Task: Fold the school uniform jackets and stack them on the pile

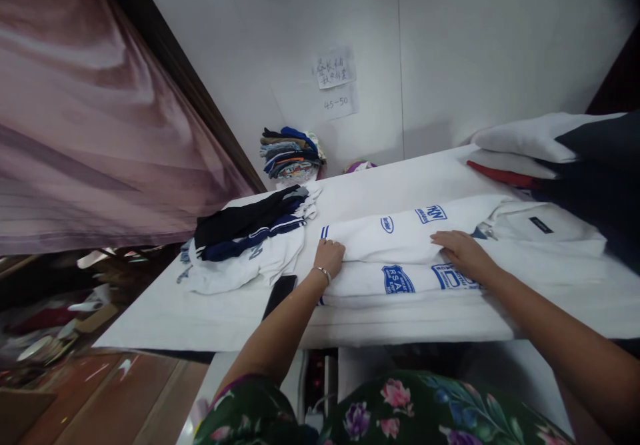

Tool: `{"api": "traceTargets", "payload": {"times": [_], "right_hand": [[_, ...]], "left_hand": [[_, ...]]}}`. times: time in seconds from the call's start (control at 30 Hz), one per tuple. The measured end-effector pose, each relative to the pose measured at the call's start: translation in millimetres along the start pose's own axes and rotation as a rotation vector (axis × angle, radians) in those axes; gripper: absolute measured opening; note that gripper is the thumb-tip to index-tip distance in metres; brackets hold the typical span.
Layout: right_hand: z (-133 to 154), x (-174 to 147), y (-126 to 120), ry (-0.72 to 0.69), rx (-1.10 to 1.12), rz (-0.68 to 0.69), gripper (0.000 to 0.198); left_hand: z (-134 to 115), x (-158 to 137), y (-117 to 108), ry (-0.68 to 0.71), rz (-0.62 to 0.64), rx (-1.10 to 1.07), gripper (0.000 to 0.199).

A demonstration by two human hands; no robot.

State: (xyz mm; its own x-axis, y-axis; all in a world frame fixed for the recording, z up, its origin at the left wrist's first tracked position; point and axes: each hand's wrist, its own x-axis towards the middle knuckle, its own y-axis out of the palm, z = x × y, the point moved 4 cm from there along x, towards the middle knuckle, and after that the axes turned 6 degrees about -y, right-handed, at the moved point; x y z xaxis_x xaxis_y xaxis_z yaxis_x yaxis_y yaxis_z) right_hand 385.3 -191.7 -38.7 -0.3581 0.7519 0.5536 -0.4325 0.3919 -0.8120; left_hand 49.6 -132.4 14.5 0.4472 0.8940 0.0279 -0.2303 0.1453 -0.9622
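Observation:
A white jacket (370, 248) with blue printed badges lies stretched lengthwise on the table, its front opening turned inward and its collar at the right end. At the left end, by the blue-striped edge, my left hand (329, 258) has its fingers closed on the jacket. My right hand (463, 253) rests on the jacket near the collar end, with fingers stretched out over the cloth. Just left of my left forearm lies a dark phone (280, 294). What is beneath my left fingers is hidden.
A white-topped table (225, 325) carries a pile of dark and white clothes (245, 238) at left. Stacked garments (540, 151) rise at the back right. Behind the table stands a folded clothes stack (293, 155). Handwritten paper notes (336, 85) hang on the wall. A pink curtain (100, 131) hangs at left.

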Motion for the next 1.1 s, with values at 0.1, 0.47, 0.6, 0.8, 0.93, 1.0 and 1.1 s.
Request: {"api": "traceTargets", "payload": {"times": [0.1,0.47,0.6,0.8,0.93,1.0,1.1], "right_hand": [[3,2,-3,0.022,0.023,0.004,0.036],[25,14,-21,0.025,0.036,0.109,0.040],[31,8,-28,0.025,0.078,0.162,0.036],[11,26,-44,0.142,0.212,0.129,0.031],[-35,65,-45,0.382,-0.007,0.224,0.042],[-60,78,-40,0.491,-0.078,0.294,0.052],[-95,72,-32,0.649,-0.128,0.354,0.064]], "left_hand": [[4,-2,-5,-0.021,0.024,-0.028,0.030],[-38,29,-27,0.050,0.009,-0.336,0.060],[-48,45,15,0.019,0.097,-0.249,0.062],[-46,47,34,0.032,0.034,-0.232,0.063],[-47,46,33,0.032,0.009,-0.237,0.061],[-46,46,35,0.029,-0.004,-0.240,0.061],[-44,46,39,0.032,-0.028,-0.261,0.061]]}}
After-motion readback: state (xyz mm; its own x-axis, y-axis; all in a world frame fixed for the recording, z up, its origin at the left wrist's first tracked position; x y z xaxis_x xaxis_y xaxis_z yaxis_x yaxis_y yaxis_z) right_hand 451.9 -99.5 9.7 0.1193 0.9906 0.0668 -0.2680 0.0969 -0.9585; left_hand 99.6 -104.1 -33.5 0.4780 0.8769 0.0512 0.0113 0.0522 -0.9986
